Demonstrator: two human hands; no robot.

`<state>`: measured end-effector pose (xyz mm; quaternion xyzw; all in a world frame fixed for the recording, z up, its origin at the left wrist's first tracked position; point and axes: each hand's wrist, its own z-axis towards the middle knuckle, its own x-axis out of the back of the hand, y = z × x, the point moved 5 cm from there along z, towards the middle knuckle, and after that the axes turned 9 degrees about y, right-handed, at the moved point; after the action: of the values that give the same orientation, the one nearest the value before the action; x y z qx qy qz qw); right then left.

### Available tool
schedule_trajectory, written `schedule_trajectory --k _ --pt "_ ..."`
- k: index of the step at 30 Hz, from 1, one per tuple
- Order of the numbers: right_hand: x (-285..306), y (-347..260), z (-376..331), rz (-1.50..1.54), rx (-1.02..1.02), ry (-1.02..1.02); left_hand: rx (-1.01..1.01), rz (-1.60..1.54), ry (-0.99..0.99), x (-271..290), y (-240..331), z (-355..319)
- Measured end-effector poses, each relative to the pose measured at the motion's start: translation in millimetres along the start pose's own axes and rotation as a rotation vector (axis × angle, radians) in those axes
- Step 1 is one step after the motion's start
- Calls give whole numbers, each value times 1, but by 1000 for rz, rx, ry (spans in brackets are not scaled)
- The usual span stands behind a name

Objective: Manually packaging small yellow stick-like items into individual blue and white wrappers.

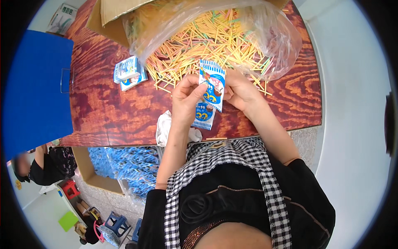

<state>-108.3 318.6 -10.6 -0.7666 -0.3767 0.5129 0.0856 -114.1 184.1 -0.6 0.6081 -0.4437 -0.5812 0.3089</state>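
In front of me, over the table, is a small blue-and-white printed packet [213, 87] with striped ends. My left hand [187, 97] pinches it from the left, thumb across its front. My right hand [242, 92] is closed at its right edge, its fingertips partly hidden behind the packet. Just below, a second packet [203, 117] of the same kind is partly covered by the first. Beyond my hands spreads a big heap of thin yellow, pink and green sticks [195, 43]. To the left, several similar packets [129, 71] lie stacked on the table.
A clear plastic bag [282, 45] and an open cardboard box [108, 25] surround the heap. White crumpled cloth [163, 129] lies at the table's near edge. Below the table stands a carton full of blue packets [132, 164]. A blue panel [37, 91] borders the left; another person [54, 166] is beyond.
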Motion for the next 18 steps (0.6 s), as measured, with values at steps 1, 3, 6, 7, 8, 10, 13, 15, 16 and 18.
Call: schedule_trajectory --k 1,3,6,7,8,10,13,15,16,18 --pt "3 0 0 -4 -46 -81 88 -32 -77 2 -2 -2" --pt "5 -1 1 -56 -54 -38 125 -22 -128 -1 2 -3" --pt "-2 -8 -2 -148 -79 -24 183 18 -234 4 2 -9" --pt "-4 -11 -2 -143 -42 -62 192 -11 -216 9 3 -8" --pt "-4 -12 -6 -136 -9 -94 208 -43 -195 11 6 -12" --pt "-2 -23 -7 -173 115 -50 157 -28 -70 21 14 -16" --pt "18 -17 -11 -289 146 -171 104 -5 36 55 21 -31" --pt "18 -5 -25 -436 70 -199 97 -31 74 65 27 -48" --pt "17 6 -32 -621 -68 -254 104 -51 107 66 30 -55" --pt "0 33 -52 -1052 -61 -308 125 -72 115 75 22 -67"
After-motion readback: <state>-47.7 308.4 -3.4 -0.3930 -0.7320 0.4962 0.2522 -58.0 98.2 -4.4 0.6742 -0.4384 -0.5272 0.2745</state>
